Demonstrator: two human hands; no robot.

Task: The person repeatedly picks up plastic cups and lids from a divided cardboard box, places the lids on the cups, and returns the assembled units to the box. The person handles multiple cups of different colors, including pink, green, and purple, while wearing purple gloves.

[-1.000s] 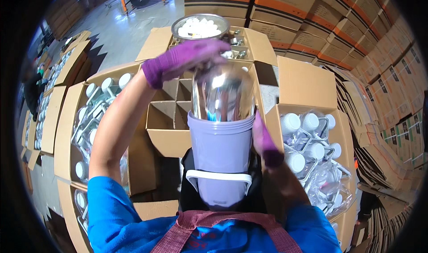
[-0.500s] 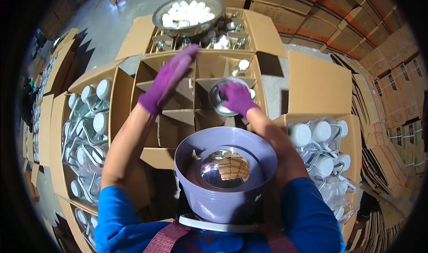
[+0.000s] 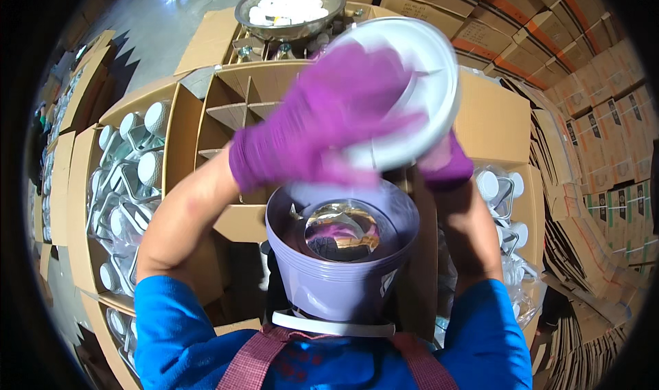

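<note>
Left hand: the left hand (image 3: 329, 119), in a purple glove, is spread flat over the face of a white lid (image 3: 412, 81), fingers wide and pressed against it; the glove is blurred.
Right hand: the right hand (image 3: 446, 167), also gloved in purple, grips the lower edge of the same lid from underneath; only part of the glove shows, so how the fingers curl I cannot tell beyond that they clasp the rim.
Lid: round, white, tilted up on edge just above the mouth of the pail, held between both hands.
Pail: a lilac pail (image 3: 343, 280) stands close against the person's chest, open at the top, with a white handle (image 3: 329, 325) hanging at its near side.
Inside the pail: a shiny steel liner (image 3: 341, 231) sits down in it, mirror-bright.
Divided box: a cardboard box with partitions (image 3: 233, 108) lies open behind the pail, its cells facing up.
Left box: a box of wrapped white-capped pieces (image 3: 130, 177) sits at the person's left.
Right box: a similar box of wrapped pieces (image 3: 504, 204) sits at the right, partly behind the right forearm.
Bowl: a steel bowl of small white pieces (image 3: 288, 9) rests on the far carton.
Stacks: flattened cartons (image 3: 590, 115) are piled along the right side.
Clothing: blue sleeves (image 3: 171, 328) and a checked apron strap (image 3: 250, 362).
</note>
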